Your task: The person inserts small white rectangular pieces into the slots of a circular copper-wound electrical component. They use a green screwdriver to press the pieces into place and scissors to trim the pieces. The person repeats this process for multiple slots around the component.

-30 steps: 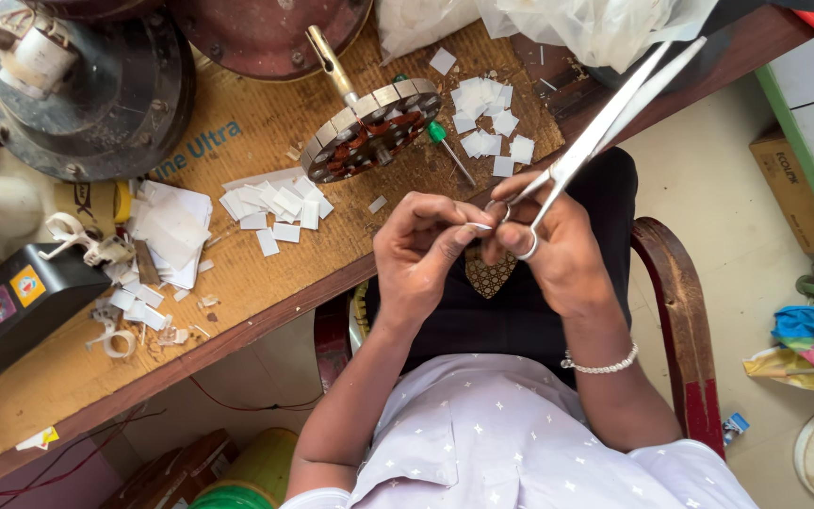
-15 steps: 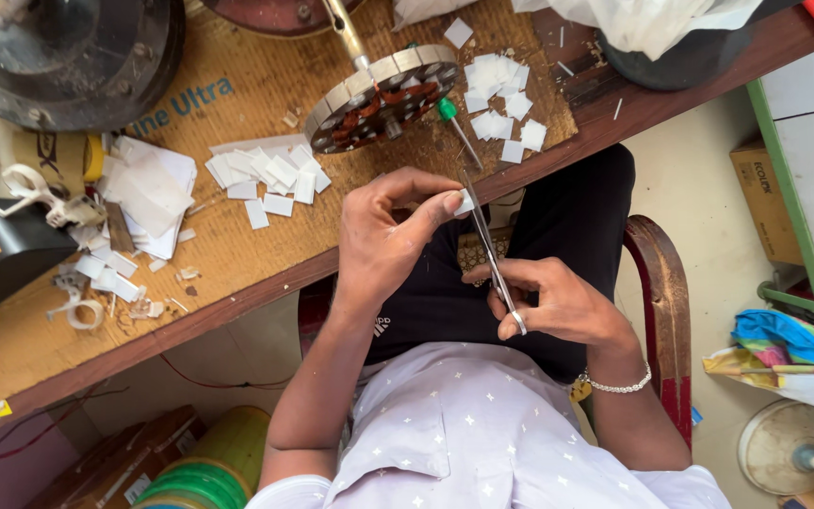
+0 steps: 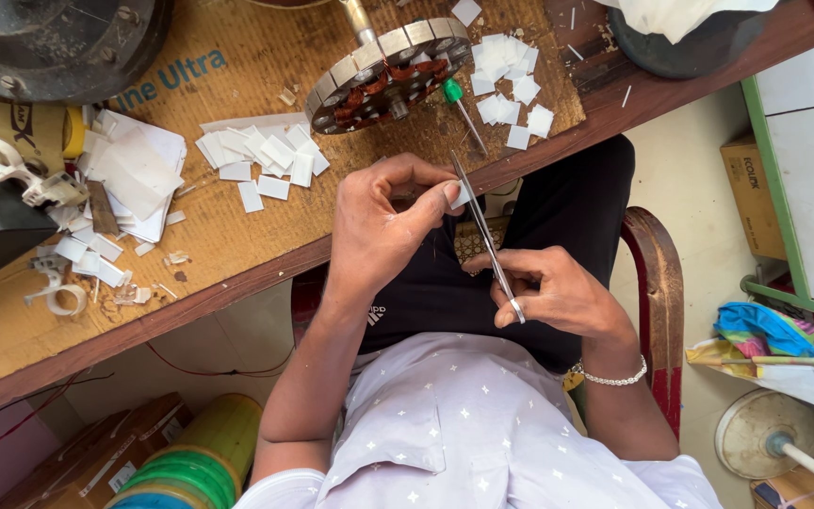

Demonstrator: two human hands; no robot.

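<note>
paper slip pinched in left fingers, scissors beside

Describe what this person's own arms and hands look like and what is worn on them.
Both forearms are bare to above the elbow. The left hand wears nothing visible, with no ring or band on its wrist. The right hand has a thin silvery beaded bracelet around the wrist. Short sleeves of a pale lilac shirt with small white star-like dots end at the upper arms.
</note>
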